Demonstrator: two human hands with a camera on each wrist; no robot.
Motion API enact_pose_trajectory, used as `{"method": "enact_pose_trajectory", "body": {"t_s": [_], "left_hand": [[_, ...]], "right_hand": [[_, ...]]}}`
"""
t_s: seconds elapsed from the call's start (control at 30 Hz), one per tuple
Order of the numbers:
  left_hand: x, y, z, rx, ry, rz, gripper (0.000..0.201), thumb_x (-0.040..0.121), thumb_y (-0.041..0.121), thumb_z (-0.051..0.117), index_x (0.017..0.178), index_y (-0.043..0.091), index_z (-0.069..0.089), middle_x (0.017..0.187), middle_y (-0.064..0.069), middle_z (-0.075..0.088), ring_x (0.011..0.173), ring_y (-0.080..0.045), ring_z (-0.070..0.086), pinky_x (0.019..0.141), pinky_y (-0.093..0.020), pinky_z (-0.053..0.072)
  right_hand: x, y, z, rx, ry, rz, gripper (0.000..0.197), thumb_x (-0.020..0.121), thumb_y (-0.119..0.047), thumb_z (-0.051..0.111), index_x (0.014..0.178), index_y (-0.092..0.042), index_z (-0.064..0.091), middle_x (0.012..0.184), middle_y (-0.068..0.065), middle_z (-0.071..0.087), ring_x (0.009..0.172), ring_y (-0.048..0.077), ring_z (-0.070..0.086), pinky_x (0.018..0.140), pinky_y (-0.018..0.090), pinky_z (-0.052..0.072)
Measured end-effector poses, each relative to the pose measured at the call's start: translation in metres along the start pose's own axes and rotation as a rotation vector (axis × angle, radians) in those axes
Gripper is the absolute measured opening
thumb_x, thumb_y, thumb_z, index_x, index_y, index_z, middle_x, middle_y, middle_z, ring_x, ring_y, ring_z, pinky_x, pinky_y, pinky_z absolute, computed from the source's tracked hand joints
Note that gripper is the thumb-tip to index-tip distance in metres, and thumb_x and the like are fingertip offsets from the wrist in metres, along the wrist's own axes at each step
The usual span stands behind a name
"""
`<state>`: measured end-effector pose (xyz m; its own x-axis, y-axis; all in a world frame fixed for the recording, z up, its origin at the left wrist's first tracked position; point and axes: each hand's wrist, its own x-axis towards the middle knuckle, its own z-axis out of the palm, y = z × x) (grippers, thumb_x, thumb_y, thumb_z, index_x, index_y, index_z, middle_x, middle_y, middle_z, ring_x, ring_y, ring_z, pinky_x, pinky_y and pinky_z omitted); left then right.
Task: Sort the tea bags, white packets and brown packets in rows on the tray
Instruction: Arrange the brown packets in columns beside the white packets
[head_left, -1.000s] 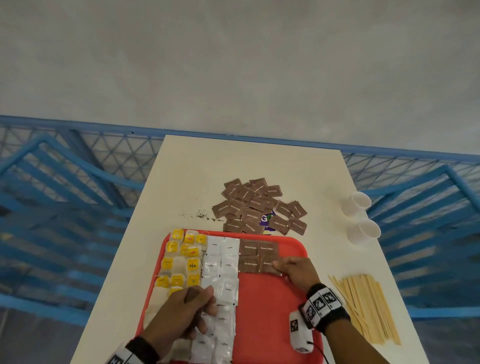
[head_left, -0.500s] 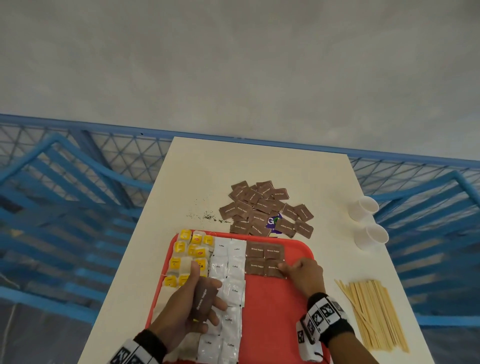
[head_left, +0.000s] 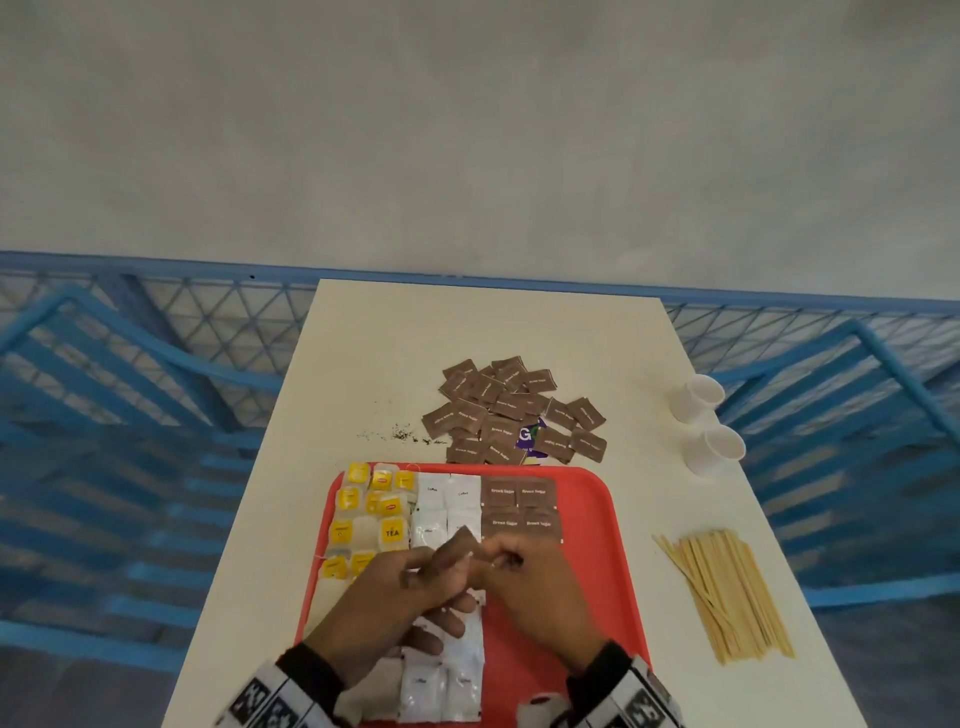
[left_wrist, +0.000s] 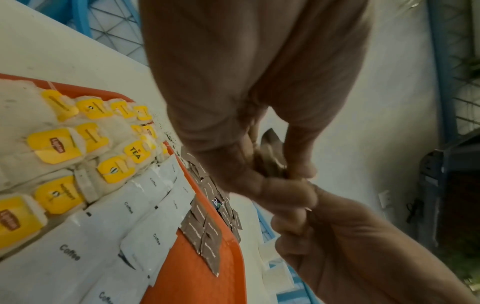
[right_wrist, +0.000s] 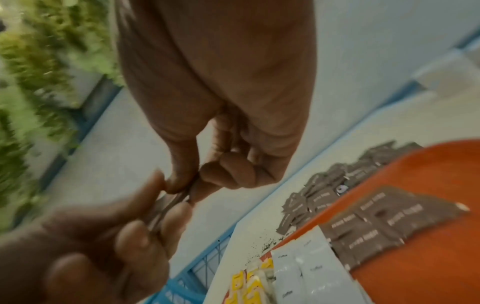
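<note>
A red tray (head_left: 597, 525) holds yellow-tagged tea bags (head_left: 371, 512) on the left, white coffee packets (head_left: 447, 501) in the middle and a block of brown sugar packets (head_left: 519, 506) to their right. Loose brown packets (head_left: 511, 410) lie piled on the table beyond the tray. Above the white packets my left hand (head_left: 410, 582) grips a small stack of brown packets (head_left: 457, 551). My right hand (head_left: 519, 566) meets it and pinches the stack's edge. The wrist views show the held packets (left_wrist: 270, 148) edge-on between both hands' fingertips (right_wrist: 179, 185).
Two white paper cups (head_left: 698, 397) (head_left: 714, 452) stand at the table's right edge, with a bundle of wooden stirrers (head_left: 722, 592) nearer me. Spilled tea crumbs (head_left: 400, 434) dot the table left of the pile. A blue railing (head_left: 156, 364) flanks the table.
My right hand left the brown row on the tray and came left to the left hand. The left hand turned up with its brown packets, and both hands now hold them.
</note>
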<state>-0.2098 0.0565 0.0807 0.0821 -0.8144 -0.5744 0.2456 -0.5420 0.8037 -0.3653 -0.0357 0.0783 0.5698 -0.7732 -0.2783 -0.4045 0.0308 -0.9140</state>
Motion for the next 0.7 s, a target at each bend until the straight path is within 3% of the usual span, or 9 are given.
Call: {"method": "enact_pose_trajectory", "body": {"t_s": [0.07, 0.13, 0.2, 0.33, 0.47, 0.57, 0.7], "left_hand": [[0.002, -0.002, -0.003, 0.062, 0.09, 0.058, 0.024, 0.089, 0.021, 0.072, 0.105, 0.002, 0.069, 0.09, -0.014, 0.077, 0.073, -0.02, 0.071, 0.059, -0.031, 0.052], [0.003, -0.002, -0.004, 0.071, 0.16, 0.104, 0.014, 0.089, 0.014, 0.072, 0.094, 0.001, 0.069, 0.085, -0.014, 0.077, 0.069, -0.019, 0.07, 0.059, -0.032, 0.051], [0.004, 0.001, -0.002, 0.099, 0.162, 0.159, 0.011, 0.09, 0.012, 0.071, 0.086, 0.002, 0.068, 0.082, -0.015, 0.077, 0.067, -0.021, 0.069, 0.056, -0.032, 0.051], [0.003, 0.003, 0.004, 0.227, 0.077, 0.259, 0.016, 0.095, 0.016, 0.066, 0.083, 0.006, 0.07, 0.078, -0.013, 0.075, 0.07, -0.027, 0.071, 0.056, -0.033, 0.055], [0.004, 0.005, 0.011, 0.151, 0.178, 0.353, 0.012, 0.096, 0.014, 0.064, 0.088, 0.011, 0.073, 0.082, -0.011, 0.074, 0.073, -0.029, 0.071, 0.055, -0.034, 0.058], [0.006, 0.006, 0.016, 0.08, 0.237, 0.403, 0.016, 0.095, 0.012, 0.065, 0.082, 0.014, 0.075, 0.08, -0.009, 0.073, 0.077, -0.027, 0.07, 0.06, -0.036, 0.06], [0.007, 0.008, 0.02, 0.043, 0.243, 0.429, 0.017, 0.094, 0.012, 0.065, 0.08, 0.013, 0.075, 0.083, -0.01, 0.073, 0.084, -0.03, 0.071, 0.077, -0.044, 0.06]], "right_hand": [[-0.008, 0.001, -0.003, 0.157, 0.037, 0.066, 0.008, 0.081, -0.017, 0.079, 0.079, -0.01, 0.076, 0.073, 0.002, 0.074, 0.062, 0.004, 0.061, 0.061, 0.018, 0.046], [-0.015, 0.001, -0.001, 0.26, 0.043, 0.089, 0.009, 0.082, -0.014, 0.078, 0.078, -0.007, 0.074, 0.071, 0.004, 0.074, 0.06, 0.007, 0.06, 0.059, 0.018, 0.045], [-0.021, -0.002, 0.001, 0.32, 0.067, 0.074, 0.011, 0.083, -0.016, 0.078, 0.081, -0.007, 0.073, 0.075, 0.004, 0.075, 0.064, 0.011, 0.064, 0.061, 0.018, 0.048], [-0.022, -0.012, 0.004, 0.341, 0.177, 0.009, 0.013, 0.083, -0.018, 0.077, 0.089, -0.007, 0.076, 0.082, 0.007, 0.077, 0.077, 0.02, 0.074, 0.075, 0.028, 0.057], [-0.021, -0.015, 0.004, 0.278, 0.239, -0.038, 0.007, 0.084, -0.019, 0.076, 0.085, -0.013, 0.079, 0.083, 0.003, 0.078, 0.08, 0.019, 0.074, 0.079, 0.033, 0.058], [-0.02, -0.013, 0.005, 0.221, 0.264, -0.07, 0.009, 0.088, -0.019, 0.072, 0.084, -0.018, 0.08, 0.083, 0.0, 0.078, 0.081, 0.022, 0.074, 0.079, 0.04, 0.059], [-0.019, -0.008, 0.006, 0.198, 0.308, -0.096, 0.016, 0.092, -0.02, 0.067, 0.083, -0.017, 0.08, 0.081, -0.001, 0.078, 0.078, 0.015, 0.073, 0.075, 0.037, 0.058]]}}
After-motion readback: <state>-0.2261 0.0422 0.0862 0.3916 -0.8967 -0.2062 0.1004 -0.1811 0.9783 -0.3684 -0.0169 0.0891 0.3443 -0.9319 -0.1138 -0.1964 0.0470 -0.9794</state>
